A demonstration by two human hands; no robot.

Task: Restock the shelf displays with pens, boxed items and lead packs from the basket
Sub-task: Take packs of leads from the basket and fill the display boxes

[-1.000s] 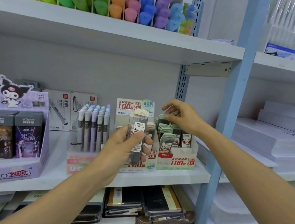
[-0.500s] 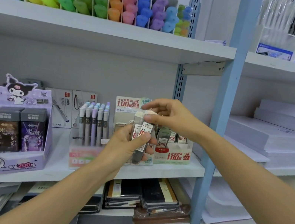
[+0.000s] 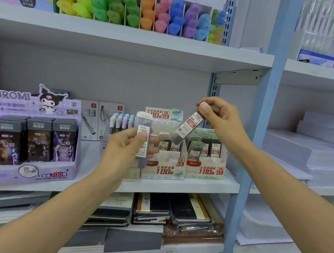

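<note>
Left hand [image 3: 121, 154], just left of the 0.5 display box [image 3: 165, 170]: fingers curled round one upright lead pack [image 3: 144, 123], label facing the person, likely to check its size; right hand [image 3: 222, 122], above that box: thumb and fingers pinching one tilted lead pack [image 3: 187, 126] by its cap, lower end apparently aimed at a slot; packs in hand: two; 0.7 display box [image 3: 205, 170], touching its right side: one.

Clear glossy plastic lead packs [image 3: 185, 127] — printed card display boxes [image 3: 204, 168], matt.
</note>
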